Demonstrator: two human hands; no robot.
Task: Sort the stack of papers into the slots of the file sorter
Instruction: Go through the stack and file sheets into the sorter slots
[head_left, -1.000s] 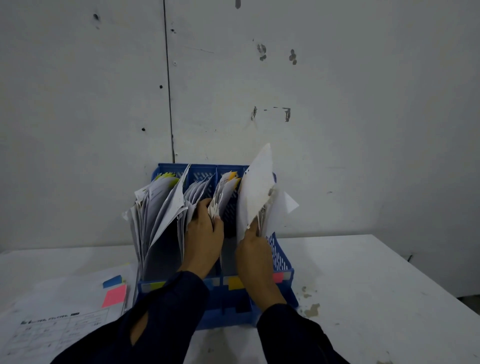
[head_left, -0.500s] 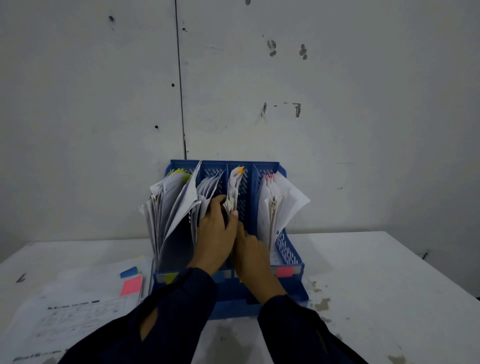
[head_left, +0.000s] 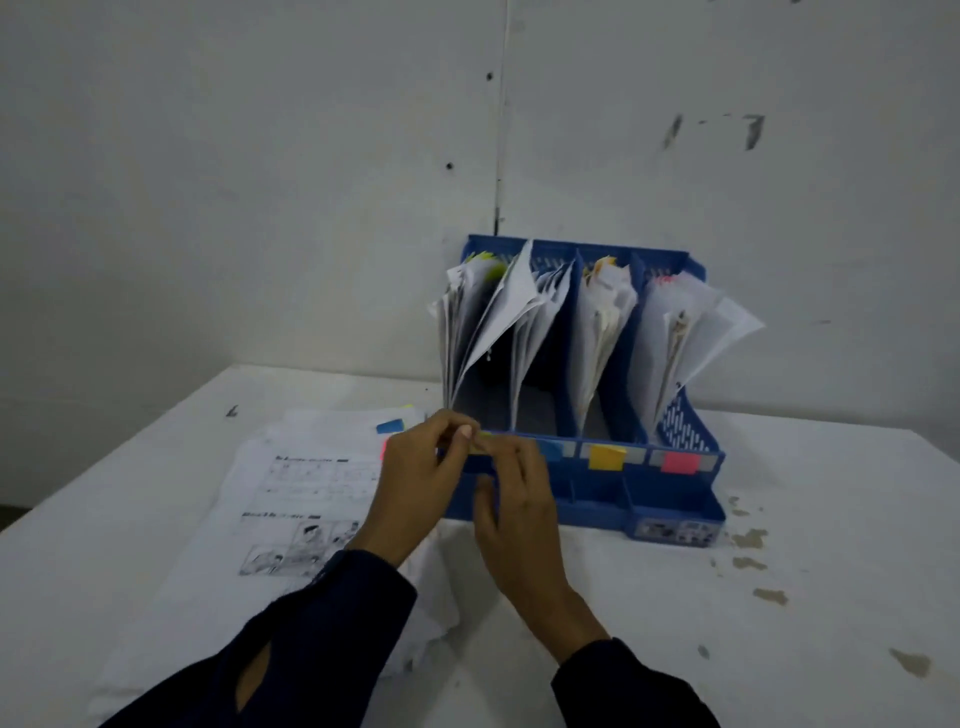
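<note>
Dark sleeves (head_left: 322, 639) reach forward over the white table (head_left: 779, 649). The left hand (head_left: 415, 483) and right hand (head_left: 519, 499) meet at the near-left front rail of the file sorter; the left hand's fingers are curled, thumb and forefinger pinching a small yellowish tab (head_left: 480, 441), while the right hand's fingers touch the same tab, though whether they grip it is unclear. Left of the hands lies the stack of papers (head_left: 291, 509), flat, with blue and pink sticky notes at its far edge. Just beyond the hands stands the blue file sorter (head_left: 670, 499), its slots holding upright fanned sheets (head_left: 602, 322). Yellow and pink labels mark its front rail.
</note>
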